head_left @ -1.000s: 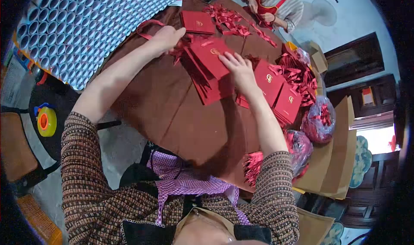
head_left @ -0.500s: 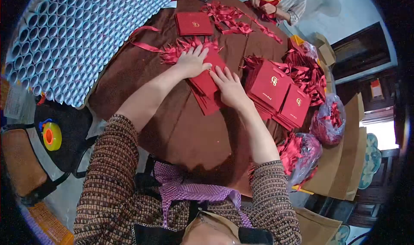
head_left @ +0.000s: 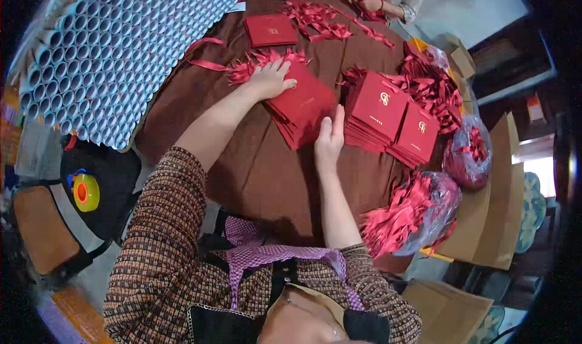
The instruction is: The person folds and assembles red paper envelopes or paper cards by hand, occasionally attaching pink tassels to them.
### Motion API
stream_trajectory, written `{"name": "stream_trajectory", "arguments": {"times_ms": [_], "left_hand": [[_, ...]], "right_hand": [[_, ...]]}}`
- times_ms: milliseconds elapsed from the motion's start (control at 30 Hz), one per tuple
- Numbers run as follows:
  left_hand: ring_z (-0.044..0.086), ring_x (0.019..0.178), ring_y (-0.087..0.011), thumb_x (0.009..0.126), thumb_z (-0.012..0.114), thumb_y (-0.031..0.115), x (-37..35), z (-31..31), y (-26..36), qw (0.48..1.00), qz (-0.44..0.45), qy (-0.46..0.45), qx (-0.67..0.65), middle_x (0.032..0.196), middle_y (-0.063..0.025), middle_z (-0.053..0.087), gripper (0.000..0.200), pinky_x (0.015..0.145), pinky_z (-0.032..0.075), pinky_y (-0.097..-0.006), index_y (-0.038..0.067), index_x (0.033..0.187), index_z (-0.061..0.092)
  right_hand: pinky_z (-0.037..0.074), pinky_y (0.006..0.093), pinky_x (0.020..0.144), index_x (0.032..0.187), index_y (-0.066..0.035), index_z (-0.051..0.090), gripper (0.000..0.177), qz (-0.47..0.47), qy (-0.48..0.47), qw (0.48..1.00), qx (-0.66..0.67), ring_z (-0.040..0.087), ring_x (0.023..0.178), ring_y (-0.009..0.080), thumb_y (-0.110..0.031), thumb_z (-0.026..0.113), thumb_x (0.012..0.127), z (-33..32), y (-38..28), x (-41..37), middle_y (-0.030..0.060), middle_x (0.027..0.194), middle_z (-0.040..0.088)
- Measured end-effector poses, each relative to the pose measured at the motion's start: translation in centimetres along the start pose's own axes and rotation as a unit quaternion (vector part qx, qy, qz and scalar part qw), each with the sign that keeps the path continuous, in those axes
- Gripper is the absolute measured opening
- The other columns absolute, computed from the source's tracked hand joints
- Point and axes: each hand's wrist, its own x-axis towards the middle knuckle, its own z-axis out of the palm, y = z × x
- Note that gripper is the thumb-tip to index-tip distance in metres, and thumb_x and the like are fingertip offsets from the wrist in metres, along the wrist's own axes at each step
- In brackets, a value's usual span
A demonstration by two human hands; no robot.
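My left hand (head_left: 270, 80) lies with fingers spread on the upper end of a stack of red printed pouches or cards (head_left: 300, 104), beside their red ribbon ends (head_left: 242, 70). On the stack's right side, my right hand (head_left: 329, 139) is held upright on edge, fingers extended, close to the lower right corner and holding nothing. Whether it touches the stack is unclear. Further right are two more red stacks with gold lettering, a larger one (head_left: 379, 110) and a smaller one (head_left: 417, 135).
A red stack (head_left: 271, 30) and loose ribbons (head_left: 315, 21) lie at the back of the brown cloth (head_left: 254, 168). Many white tubes (head_left: 115, 53) stand at the left. Plastic bags of ribbon (head_left: 433, 213) sit at the right. Another person's hands (head_left: 370, 3) are at the top.
My right hand has moved off the top of the stack to its lower right side and turned on edge. My left hand stays on the stack. The view has shifted slightly.
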Motion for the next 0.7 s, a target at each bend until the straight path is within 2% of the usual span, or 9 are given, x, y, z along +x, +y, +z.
{"name": "stream_trajectory", "arguments": {"times_ms": [133, 233, 267, 300, 367, 433, 500, 567, 700], "left_hand": [[0.030, 0.134, -0.0346, 0.089, 0.042, 0.057, 0.5, -0.2, -0.2, 1.000, 0.006, 0.004, -0.008, 0.148, -0.0188, 0.027, 0.075, 0.107, 0.025, -0.0537, 0.008, 0.144, 0.025], [0.030, 0.135, -0.0343, 0.089, 0.043, 0.058, 0.9, 0.9, -0.5, 0.999, 0.014, 0.025, 0.018, 0.148, -0.0185, 0.027, 0.078, 0.107, 0.025, -0.0530, 0.007, 0.145, 0.024], [0.029, 0.135, -0.0352, 0.089, 0.043, 0.057, 0.4, 0.4, 0.0, 0.999, 0.011, 0.015, 0.028, 0.148, -0.0203, 0.026, 0.080, 0.109, 0.023, -0.0505, 0.008, 0.147, 0.018], [0.028, 0.135, -0.0358, 0.088, 0.043, 0.058, 0.1, -0.1, 0.4, 1.000, 0.006, 0.003, 0.027, 0.148, -0.0200, 0.026, 0.081, 0.108, 0.023, -0.0516, 0.008, 0.147, 0.018], [0.029, 0.134, -0.0365, 0.088, 0.043, 0.058, -0.1, -0.4, 0.7, 0.999, 0.004, -0.004, 0.034, 0.148, -0.0196, 0.026, 0.080, 0.107, 0.024, -0.0531, 0.008, 0.146, 0.018], [0.033, 0.131, -0.0386, 0.088, 0.045, 0.057, -0.1, 0.2, 0.4, 0.999, 0.015, 0.018, 0.034, 0.147, -0.0207, 0.028, 0.080, 0.105, 0.028, -0.0537, 0.007, 0.145, 0.021], [0.037, 0.128, -0.0407, 0.088, 0.046, 0.056, 0.1, 0.3, -0.2, 0.998, 0.025, 0.040, 0.037, 0.146, -0.0217, 0.029, 0.079, 0.102, 0.032, -0.0542, 0.006, 0.144, 0.024], [0.039, 0.127, -0.0401, 0.087, 0.047, 0.057, 0.5, 0.1, -0.5, 0.998, 0.032, 0.046, 0.030, 0.145, -0.0220, 0.031, 0.079, 0.100, 0.034, -0.0540, 0.006, 0.144, 0.024], [0.041, 0.126, -0.0390, 0.086, 0.050, 0.057, 0.1, -2.5, 0.0, 0.997, 0.045, 0.062, 0.001, 0.143, -0.0228, 0.033, 0.079, 0.097, 0.037, -0.0522, 0.009, 0.143, 0.026]], "right_hand": [[0.022, 0.0343, 0.111, 0.142, 0.005, 0.024, 0.058, 0.094, 0.023, 0.995, -0.024, 0.029, 0.136, 0.0285, -0.026, 0.044, 0.097, 1.0, 0.2, -2.9, 0.0214, 0.146, 0.031], [0.020, 0.0348, 0.111, 0.142, 0.004, 0.024, 0.060, 0.063, 0.039, 0.997, 0.004, 0.025, 0.138, 0.0300, -0.029, 0.045, 0.097, 2.5, 0.0, -1.5, 0.0232, 0.147, 0.028], [0.016, 0.0411, 0.112, 0.144, 0.000, 0.022, 0.062, 0.053, 0.020, 0.996, -0.065, 0.017, 0.140, 0.0357, -0.033, 0.044, 0.096, 3.6, 1.2, -1.3, 0.0261, 0.148, 0.022], [0.009, 0.0529, 0.111, 0.145, -0.002, 0.018, 0.067, 0.125, 0.007, 0.988, -0.094, 0.011, 0.138, 0.0448, -0.034, 0.046, 0.093, 4.3, 0.0, -1.5, 0.0309, 0.147, 0.018], [0.007, 0.0567, 0.110, 0.147, -0.006, 0.015, 0.068, 0.095, 0.006, 0.987, -0.128, 0.009, 0.138, 0.0465, -0.035, 0.046, 0.093, 4.9, 0.4, -1.7, 0.0311, 0.147, 0.016], [0.008, 0.0546, 0.110, 0.146, -0.004, 0.017, 0.068, 0.098, 0.008, 0.986, -0.135, 0.010, 0.138, 0.0474, -0.034, 0.047, 0.092, 4.5, 0.9, -2.1, 0.0317, 0.147, 0.015], [0.012, 0.0502, 0.111, 0.144, -0.001, 0.020, 0.066, 0.036, -0.013, 0.996, -0.081, 0.012, 0.137, 0.0475, -0.032, 0.049, 0.092, 3.2, 1.3, -2.3, 0.0322, 0.147, 0.015], [0.021, 0.0437, 0.111, 0.138, 0.004, 0.030, 0.058, 0.046, -0.019, 0.998, -0.047, 0.020, 0.136, 0.0442, -0.025, 0.050, 0.092, 0.9, 0.1, -2.6, 0.0334, 0.145, 0.019], [0.023, 0.0437, 0.110, 0.133, 0.005, 0.037, 0.049, 0.015, -0.010, 0.996, -0.092, 0.026, 0.134, 0.0435, -0.018, 0.050, 0.092, -2.5, 0.9, -4.8, 0.0321, 0.143, 0.026]]}}
